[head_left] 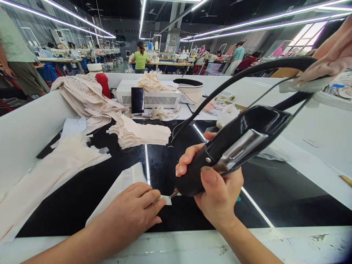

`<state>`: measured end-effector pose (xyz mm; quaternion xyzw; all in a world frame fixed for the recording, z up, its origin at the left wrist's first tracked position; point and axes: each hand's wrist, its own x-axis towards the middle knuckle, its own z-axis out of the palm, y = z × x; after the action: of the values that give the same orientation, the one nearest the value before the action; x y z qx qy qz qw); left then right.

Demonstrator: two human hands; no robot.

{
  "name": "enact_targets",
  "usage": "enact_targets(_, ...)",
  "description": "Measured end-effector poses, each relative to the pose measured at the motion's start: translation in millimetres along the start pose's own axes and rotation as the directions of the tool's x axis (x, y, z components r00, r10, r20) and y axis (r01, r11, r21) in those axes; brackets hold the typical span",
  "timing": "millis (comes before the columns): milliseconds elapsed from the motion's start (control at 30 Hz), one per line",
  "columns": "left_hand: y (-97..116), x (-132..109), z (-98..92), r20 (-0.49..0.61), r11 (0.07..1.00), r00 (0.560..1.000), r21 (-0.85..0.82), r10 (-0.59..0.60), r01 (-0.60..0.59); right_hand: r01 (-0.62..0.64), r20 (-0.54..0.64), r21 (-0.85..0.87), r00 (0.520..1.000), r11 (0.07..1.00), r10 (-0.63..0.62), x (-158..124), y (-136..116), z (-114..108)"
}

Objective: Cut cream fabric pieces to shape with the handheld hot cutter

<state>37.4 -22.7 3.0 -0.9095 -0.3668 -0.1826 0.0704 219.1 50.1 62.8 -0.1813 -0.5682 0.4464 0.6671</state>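
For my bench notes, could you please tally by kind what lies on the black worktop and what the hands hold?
Black hand tool, in the right hand's grip: 1
White strip, under the left hand: 1
Cream fabric stacks: 1
Loose cream pieces: 1
Total: 4

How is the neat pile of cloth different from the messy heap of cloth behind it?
The neat pile is low, flat and evenly stacked on the black table top. The messy heap is bigger, crumpled and draped over the white wall. The pile lies nearer the left hand. Both are the same cream colour.
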Motion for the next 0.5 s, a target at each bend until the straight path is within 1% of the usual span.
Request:
enact_targets(133, 0.3, 0.0, -0.3, 0.011, 1.0, 1.0, 0.001, -0.003, 0.003, -0.015, -0.006, -0.013, 1.0, 1.0, 0.015, 0.2, -1.7, 0.5)
enact_targets(300, -4.9, -0.1, 1.0, 0.008, 1.0, 1.0, -0.007, 0.0, 0.0, -0.027, -0.038, 0.033, 0.999, 0.999, 0.028, 0.6, -2.6, 1.0)
enact_targets(400, -7.8, 1.8, 2.1, 0.002, 1.0, 1.0, -0.009, 0.001, -0.001, -0.017, -0.02, 0.034, 1.0, 0.999, 0.018, 0.0, -2.2, 0.2)
enact_targets(500, -8.0, 4.5, 2.0, 0.006, 1.0, 1.0, -0.025, -0.009, 0.01, -0.034, -0.013, 0.014, 0.999, 0.999, 0.034, -0.6, -2.0, 0.4)
